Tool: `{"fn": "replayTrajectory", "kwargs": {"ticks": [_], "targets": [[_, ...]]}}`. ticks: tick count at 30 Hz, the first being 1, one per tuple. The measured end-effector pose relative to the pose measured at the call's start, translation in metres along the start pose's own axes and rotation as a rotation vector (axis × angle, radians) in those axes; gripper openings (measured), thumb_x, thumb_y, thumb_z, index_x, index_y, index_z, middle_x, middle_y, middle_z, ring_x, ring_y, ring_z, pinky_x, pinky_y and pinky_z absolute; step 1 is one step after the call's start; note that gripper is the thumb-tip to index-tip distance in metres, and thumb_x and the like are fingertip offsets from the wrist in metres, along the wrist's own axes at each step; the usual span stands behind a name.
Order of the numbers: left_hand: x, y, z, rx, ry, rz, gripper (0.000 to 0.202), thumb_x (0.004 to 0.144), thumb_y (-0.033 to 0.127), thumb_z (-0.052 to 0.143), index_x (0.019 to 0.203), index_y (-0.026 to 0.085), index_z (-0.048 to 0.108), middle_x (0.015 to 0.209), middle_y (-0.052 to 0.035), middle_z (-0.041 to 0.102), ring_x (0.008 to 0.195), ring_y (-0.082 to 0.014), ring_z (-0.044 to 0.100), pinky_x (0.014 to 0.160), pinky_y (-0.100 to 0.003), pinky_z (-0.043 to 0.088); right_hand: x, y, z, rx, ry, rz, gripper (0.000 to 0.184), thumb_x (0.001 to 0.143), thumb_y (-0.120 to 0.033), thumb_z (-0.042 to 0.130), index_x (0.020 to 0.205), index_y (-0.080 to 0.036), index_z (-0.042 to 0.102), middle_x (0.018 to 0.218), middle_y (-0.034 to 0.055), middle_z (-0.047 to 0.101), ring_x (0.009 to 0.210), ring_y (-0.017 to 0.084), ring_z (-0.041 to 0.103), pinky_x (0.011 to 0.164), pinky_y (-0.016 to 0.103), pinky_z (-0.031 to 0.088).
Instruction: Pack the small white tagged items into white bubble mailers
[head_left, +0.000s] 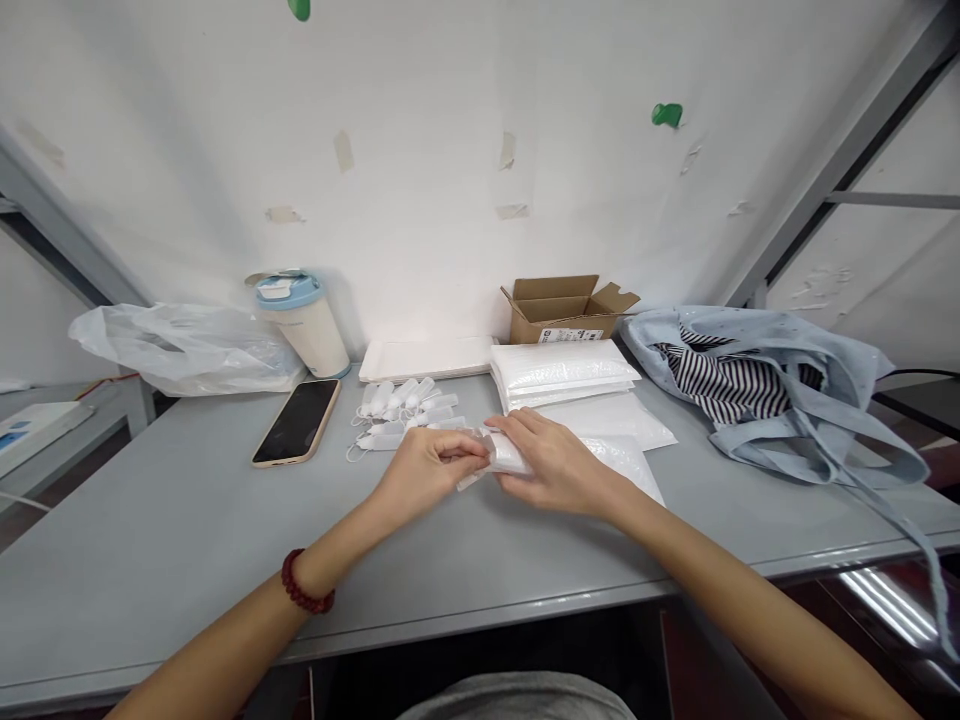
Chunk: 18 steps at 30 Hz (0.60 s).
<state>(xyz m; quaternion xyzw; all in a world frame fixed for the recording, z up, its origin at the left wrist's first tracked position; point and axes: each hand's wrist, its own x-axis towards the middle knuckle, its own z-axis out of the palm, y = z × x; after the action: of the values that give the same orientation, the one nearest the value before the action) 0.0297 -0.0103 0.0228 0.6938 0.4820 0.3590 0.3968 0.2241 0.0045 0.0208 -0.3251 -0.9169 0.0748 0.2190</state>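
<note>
Left hand: the left hand (pixel 424 470) was curled shut, fingertips pinching the left end of a small clear plastic pouch (pixel 501 458) with something white inside.
Right hand: the right hand (pixel 551 462) lay over the pouch's right side, fingers closed on it and pressing it low over the surface.
Pouch: it sat right between the two hands, near the middle of the flat grey surface (pixel 187 530), just in front of the loose white pieces.
Wrist: a dark red beaded bracelet (pixel 304 588) ringed the left wrist.
Just behind the hands: a cluster of small white plastic pieces with thin cords (pixel 397 408) lay spread on the surface, touching one another.
To the right: flat clear plastic bags (pixel 626 435) lay partly under the right hand, and behind them sat a neat stack of white padded packets (pixel 559 372).
To the left: a black smartphone in a beige case (pixel 296 422) lay face up, apart from the white pieces.
Back row: a white cup with a pale blue lid (pixel 300 320), a flat white rectangular tray (pixel 427 358) and a small open cardboard box (pixel 562 308) stood along the wall.
Far edges: a crumpled clear plastic bag (pixel 180 345) lay at far left; a pale blue fabric bag with striped cloth inside (pixel 750 375) slumped at far right.
</note>
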Motion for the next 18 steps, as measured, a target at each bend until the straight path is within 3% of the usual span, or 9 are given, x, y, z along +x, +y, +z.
{"fn": "replayTrajectory", "kwargs": {"ticks": [5, 8, 12, 15, 18], "targets": [[-0.007, 0.002, 0.012, 0.023, -0.030, 0.009, 0.010, 0.072, 0.018, 0.057, 0.073, 0.017, 0.067, 0.064, 0.0029, 0.067, 0.058, -0.0109, 0.057, 0.055, -0.020, 0.042, 0.000, -0.004, 0.005, -0.022, -0.053, -0.056, 0.039, 0.073, -0.020, 0.054, 0.111, -0.013, 0.049, 0.096, 0.0098, 0.058, 0.089, 0.023, 0.051, 0.073, 0.035, 0.046], [-0.009, -0.001, 0.022, 0.064, -0.011, 0.017, 0.011, 0.066, 0.009, 0.051, 0.062, 0.016, 0.058, 0.052, 0.0062, 0.055, 0.051, -0.0079, 0.047, 0.049, -0.019, 0.034, 0.001, -0.008, 0.010, -0.031, -0.099, -0.080, 0.028, 0.071, -0.020, 0.054, 0.099, -0.015, 0.052, 0.089, 0.0077, 0.057, 0.082, 0.022, 0.050, 0.071, 0.034, 0.045], [-0.010, -0.005, 0.029, 0.208, 0.025, 0.067, 0.019, 0.066, 0.007, 0.045, 0.048, 0.015, 0.048, 0.045, 0.0065, 0.040, 0.048, -0.0070, 0.034, 0.047, -0.021, 0.027, 0.001, -0.009, 0.015, -0.003, -0.102, -0.090, 0.039, 0.069, -0.019, 0.055, 0.108, -0.013, 0.050, 0.094, 0.0093, 0.058, 0.086, 0.023, 0.051, 0.075, 0.036, 0.046], [-0.008, -0.003, 0.019, 0.192, 0.025, 0.099, 0.018, 0.073, 0.016, 0.052, 0.058, 0.016, 0.062, 0.052, 0.0043, 0.055, 0.049, -0.0080, 0.041, 0.050, -0.022, 0.032, 0.001, -0.005, 0.010, 0.011, -0.069, -0.078, 0.042, 0.071, -0.019, 0.055, 0.112, -0.013, 0.048, 0.095, 0.0097, 0.058, 0.088, 0.023, 0.052, 0.074, 0.036, 0.046], [-0.003, 0.000, 0.001, 0.161, 0.184, 0.065, 0.014, 0.074, 0.029, 0.061, 0.075, 0.018, 0.069, 0.067, 0.0006, 0.066, 0.054, -0.0103, 0.049, 0.053, -0.023, 0.039, 0.002, 0.000, 0.003, 0.002, 0.007, -0.041, 0.045, 0.072, -0.021, 0.055, 0.116, -0.014, 0.046, 0.096, 0.0103, 0.057, 0.088, 0.025, 0.052, 0.071, 0.037, 0.047]]}}
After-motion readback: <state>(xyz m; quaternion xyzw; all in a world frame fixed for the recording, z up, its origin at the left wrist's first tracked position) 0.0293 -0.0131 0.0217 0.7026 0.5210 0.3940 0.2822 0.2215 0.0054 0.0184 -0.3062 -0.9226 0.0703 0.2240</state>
